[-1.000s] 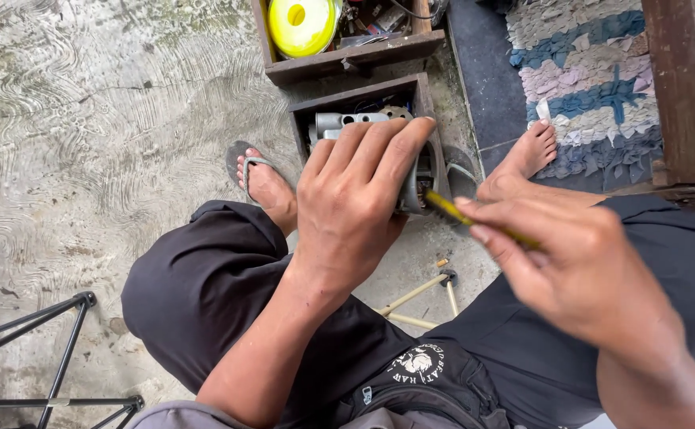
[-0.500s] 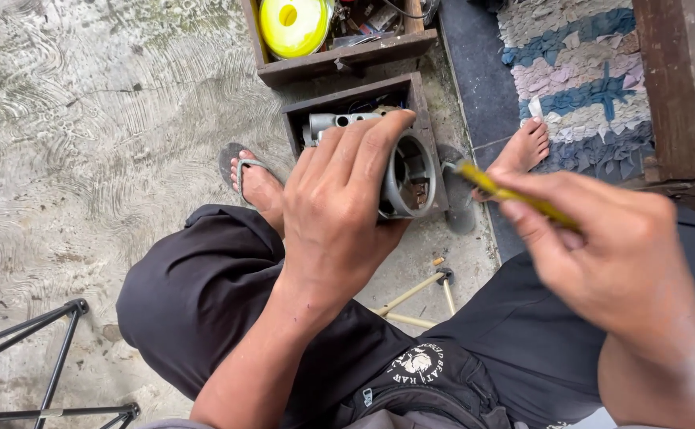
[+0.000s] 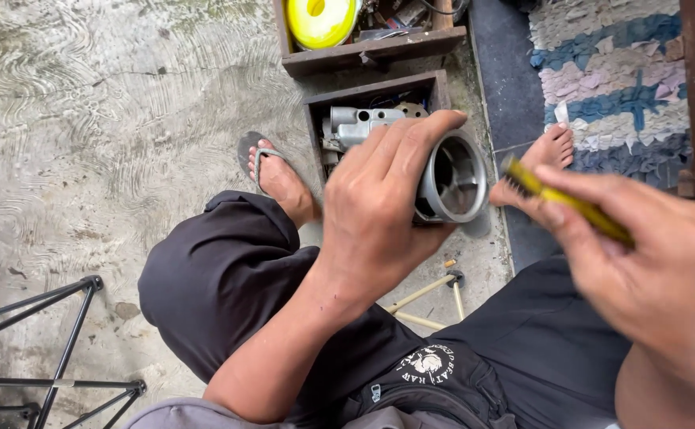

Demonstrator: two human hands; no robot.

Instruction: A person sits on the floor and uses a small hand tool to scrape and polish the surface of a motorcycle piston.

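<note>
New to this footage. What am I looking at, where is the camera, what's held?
No machine here: a seated person works with bare hands, filmed by a camera on their own head, looking down past their knees to a concrete floor. The left hand has its grip around a hollow metal cylinder, open end facing the right hand. That hand holds a small yellow-handled brush near the opening. Ahead sit two wooden boxes: one holds a yellow spool, the other grey metal parts. A woven rug lies to the right.

Your left hand [image 3: 375, 210] grips a metal cylinder [image 3: 452, 179], open end facing your right hand [image 3: 649, 266], which holds a yellow brush [image 3: 558, 199] just beside it.
</note>
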